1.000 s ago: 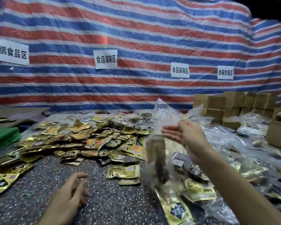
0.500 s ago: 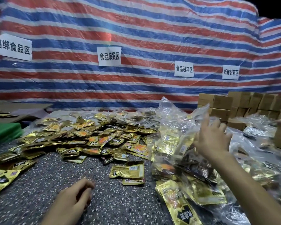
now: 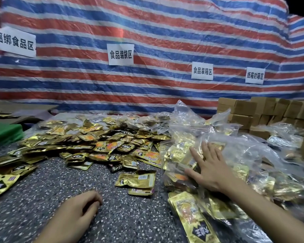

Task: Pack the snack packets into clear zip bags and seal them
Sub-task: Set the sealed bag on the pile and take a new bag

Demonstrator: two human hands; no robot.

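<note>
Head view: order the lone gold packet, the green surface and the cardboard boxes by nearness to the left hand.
1. Lone gold packet, just right of the left hand.
2. Green surface, far left.
3. Cardboard boxes, back right.

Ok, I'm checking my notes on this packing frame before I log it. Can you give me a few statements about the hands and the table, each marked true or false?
1. The right hand lies flat, fingers spread, on the filled clear bags. True.
2. The left hand holds a gold packet. False: it rests loosely curled on the speckled table and holds nothing.
3. Cardboard boxes are stacked at the far right, behind the bags. True.
4. The loose gold packets are heaped to the right of the bags. False: they lie to the left of them.
5. Three paper signs hang on the striped tarp. False: there are four paper signs.
</note>
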